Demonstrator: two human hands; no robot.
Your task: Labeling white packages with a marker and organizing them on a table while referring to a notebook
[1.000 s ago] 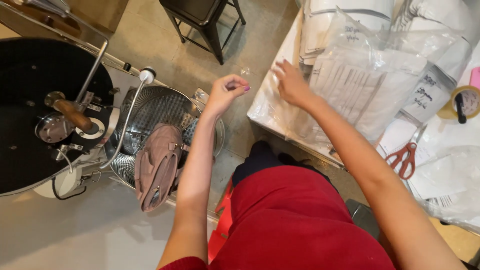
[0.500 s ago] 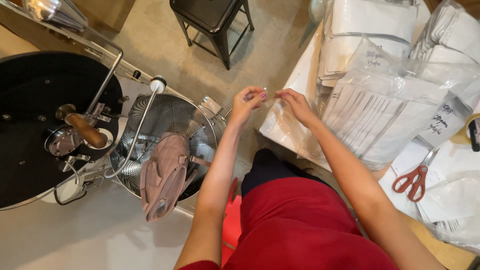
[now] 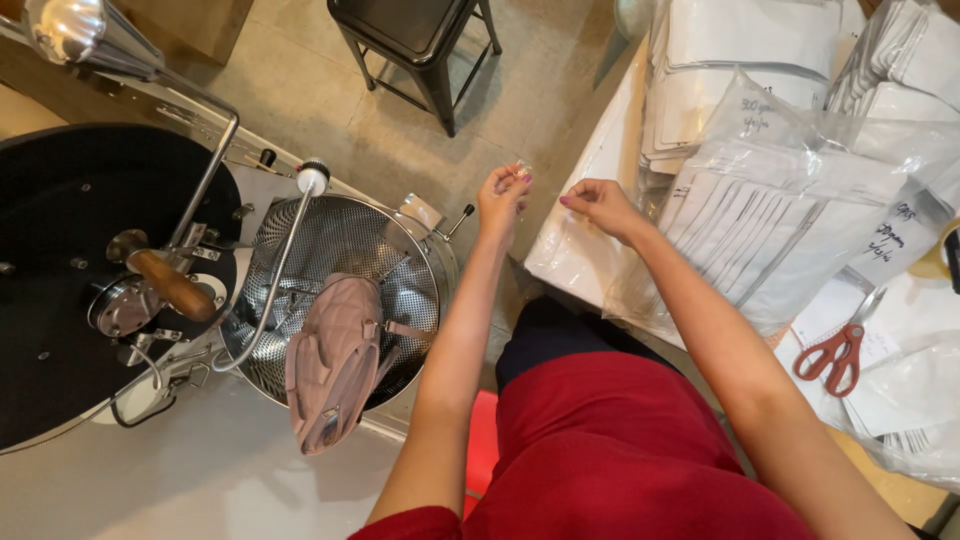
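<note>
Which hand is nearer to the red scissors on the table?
The right hand. It is over the table edge, beside the clear bags of white envelopes, with the red scissors further to its right. The left hand is over the floor, farther from them.

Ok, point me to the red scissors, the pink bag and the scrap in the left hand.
red scissors (image 3: 836,356), head view, on the handles.
pink bag (image 3: 335,360), head view, middle of its body.
clear scrap (image 3: 521,168), head view, pinched at the tips of the left hand (image 3: 500,195).
</note>
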